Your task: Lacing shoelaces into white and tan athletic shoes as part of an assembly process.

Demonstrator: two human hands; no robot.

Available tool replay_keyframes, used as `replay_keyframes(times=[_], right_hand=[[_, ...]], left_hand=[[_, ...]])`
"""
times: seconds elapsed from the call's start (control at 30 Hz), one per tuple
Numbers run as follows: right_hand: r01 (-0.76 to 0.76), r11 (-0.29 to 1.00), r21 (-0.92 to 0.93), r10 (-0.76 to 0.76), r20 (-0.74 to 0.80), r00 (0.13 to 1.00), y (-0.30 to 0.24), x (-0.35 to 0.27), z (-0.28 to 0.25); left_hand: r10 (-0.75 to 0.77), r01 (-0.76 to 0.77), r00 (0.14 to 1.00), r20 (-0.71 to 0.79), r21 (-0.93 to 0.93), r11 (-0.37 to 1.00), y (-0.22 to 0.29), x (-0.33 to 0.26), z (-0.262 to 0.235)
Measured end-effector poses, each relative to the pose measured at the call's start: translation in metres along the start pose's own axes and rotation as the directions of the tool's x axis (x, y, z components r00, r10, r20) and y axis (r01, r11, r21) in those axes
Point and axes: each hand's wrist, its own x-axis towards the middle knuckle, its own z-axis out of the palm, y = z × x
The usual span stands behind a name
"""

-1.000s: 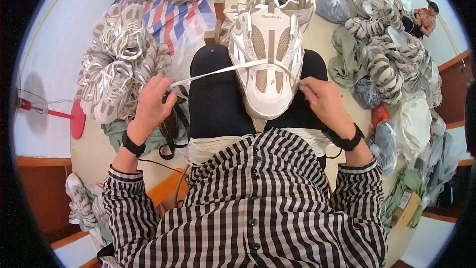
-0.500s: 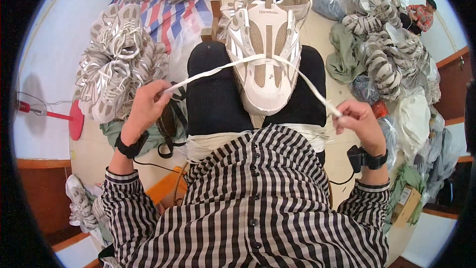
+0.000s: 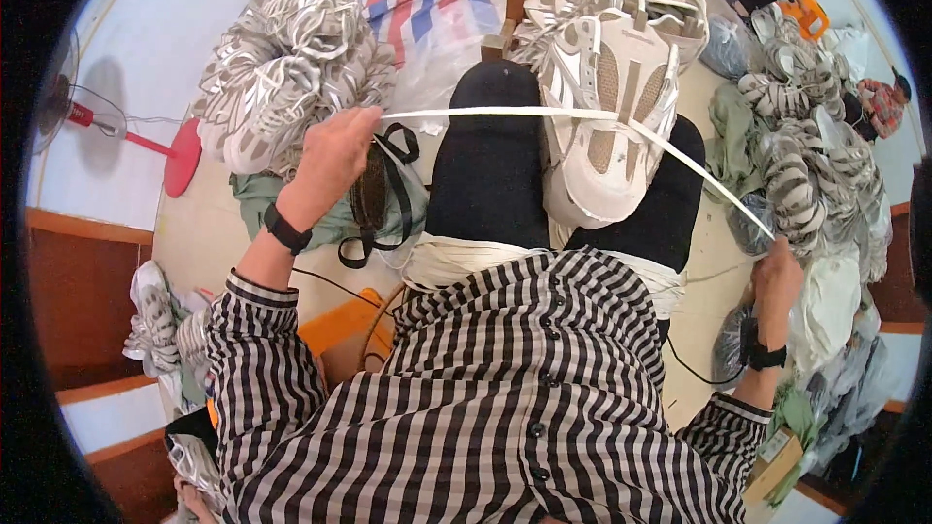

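Observation:
A beige and white sneaker upper (image 3: 582, 180) rests between my black-clad thighs, its toe pointing toward me. A flat white shoelace (image 3: 485, 112) crosses the upper near the base of its tongue, stretched straight out to both sides. My left hand (image 3: 335, 160) is closed on one end, level with the shoe and left of my thighs. The other end runs down to my right hand (image 3: 777, 281), closed on it low on the right. Both hands wear black wristbands. More uppers (image 3: 665, 10) lie just behind this one.
Bundled sneaker uppers (image 3: 291, 58) are heaped at the left, with more piles (image 3: 806, 175) at the right. A black-strapped bag (image 3: 371, 194) lies by my left thigh. White laces (image 3: 456, 262) hang around my thighs. A red-based fan (image 3: 183, 157) stands far left; two other people sit at the far right.
Both hands have drawn farther apart, the left one up and outward, the right one down and outward. The lace is now straighter and tauter. The whole view has shifted.

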Motion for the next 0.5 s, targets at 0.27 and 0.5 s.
replay_keyframes(times=[0.27, 0.5], right_hand=[[-0.004, 0.997, 0.073, 0.009, -0.070, 0.998, 0.087, -0.027, 0.021], [-0.230, 0.973, 0.008, 0.230, 0.026, 0.973, 0.166, -0.067, 0.036]], left_hand=[[-0.076, 0.079, 0.997, -0.023, 0.124, 0.989, -0.043, -0.036, -0.004], [-0.246, 0.245, 0.969, -0.032, 0.274, 0.930, -0.127, -0.104, -0.016]])
